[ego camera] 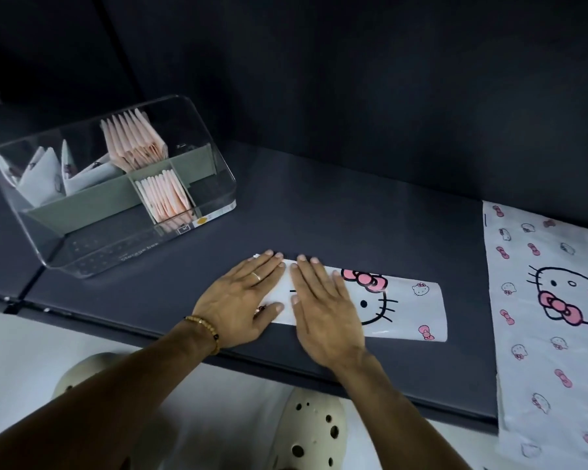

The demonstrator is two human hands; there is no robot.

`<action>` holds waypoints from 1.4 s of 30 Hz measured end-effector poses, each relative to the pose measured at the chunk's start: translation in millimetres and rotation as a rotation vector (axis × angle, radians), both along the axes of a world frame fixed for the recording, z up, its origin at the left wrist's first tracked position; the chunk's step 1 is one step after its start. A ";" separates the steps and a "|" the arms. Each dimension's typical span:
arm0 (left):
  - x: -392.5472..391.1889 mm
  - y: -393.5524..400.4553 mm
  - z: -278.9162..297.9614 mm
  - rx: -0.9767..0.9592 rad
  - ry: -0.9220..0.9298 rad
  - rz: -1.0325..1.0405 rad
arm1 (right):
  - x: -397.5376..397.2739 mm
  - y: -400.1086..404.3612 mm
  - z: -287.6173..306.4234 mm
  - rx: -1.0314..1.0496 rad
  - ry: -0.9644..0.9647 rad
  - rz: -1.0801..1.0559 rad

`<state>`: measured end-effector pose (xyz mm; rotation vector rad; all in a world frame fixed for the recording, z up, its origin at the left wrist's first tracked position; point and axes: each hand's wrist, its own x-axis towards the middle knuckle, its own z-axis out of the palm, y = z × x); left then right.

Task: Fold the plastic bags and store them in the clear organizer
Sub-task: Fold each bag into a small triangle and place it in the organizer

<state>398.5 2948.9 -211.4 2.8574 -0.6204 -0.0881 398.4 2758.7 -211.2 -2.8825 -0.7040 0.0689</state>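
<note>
Head view: my left hand (pixel 243 301) and right hand (pixel 323 308) lie side by side, palms down, fingers straight and flat on the left end of the folded plastic bag (pixel 408 308). Neither hand grips; both press.

Location: the bag lies on the dark bench top (pixel 336 212), near its front edge, well apart from the clear organizer (pixel 214 164) at far left and near, but not touching, the unfolded bag (pixel 550 300) at far right.

Orientation: the bag is folded to a long strip. Its long axis runs left to right along the bench, dipping slightly toward me at the right end. The printed cat face lies sideways, bow toward the back.

Risks, as judged:
- Slick plastic under flat palms may slide on the smooth top, skewing the strip and misaligning the layers.
- Trapped air could spring the fold open once I lift my hands.
- The strip sits close to the front edge; a push toward me could carry it off onto the floor.
- A crooked first turn would give a loose packet that fits the organizer's compartments poorly beside the folded bags (pixel 133 140) already standing there.
</note>
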 end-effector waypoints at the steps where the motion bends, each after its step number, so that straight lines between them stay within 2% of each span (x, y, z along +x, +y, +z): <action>1: 0.3 0.4 -0.4 0.017 0.009 -0.002 | 1.5 -13.6 -0.9 -0.031 -0.006 -0.002; 7: 1.7 1.1 -6.5 0.024 0.004 -0.003 | 8.0 -108.2 -3.8 -0.200 0.050 -0.103; 11: 1.9 0.4 -7.2 -0.023 0.010 0.011 | 9.5 -136.6 -4.3 -0.226 0.078 -0.125; 14: 1.5 -0.6 -6.4 -0.059 0.022 0.024 | 11.5 -148.2 -2.1 -0.230 0.094 -0.219; 16: 2.2 -0.9 -4.1 -0.097 0.023 0.036 | 9.7 -141.2 7.2 -0.275 0.091 -0.312; 18: 2.0 -0.9 -2.5 -0.119 0.018 0.034 | 0.7 -116.4 21.7 -0.254 0.005 -0.363; 21: -0.5 -2.6 -1.6 -0.128 0.031 0.043 | -28.2 -64.2 28.7 -0.091 -0.133 -0.161; 23: -1.6 -3.4 0.9 -0.149 0.069 0.030 | -44.4 -44.5 27.7 -0.105 -0.098 -0.081; 28: -12.6 6.0 7.0 -0.037 0.192 -0.104 | -44.3 -60.1 27.1 -0.101 0.013 -0.189; 33: -24.5 -10.5 12.7 0.068 0.068 -0.108 | -36.4 -61.3 29.5 -0.086 0.052 -0.150; 36: -23.9 -17.1 16.7 0.088 0.088 -0.035 | -38.0 -38.1 32.2 -0.065 0.002 -0.077; 39: -22.5 -21.0 22.0 0.014 0.133 0.030 | -39.4 -18.2 31.7 -0.020 -0.111 -0.127; 42: -17.0 -16.8 39.0 -0.248 0.278 0.176 | -34.1 -17.3 32.5 0.211 -0.032 -0.319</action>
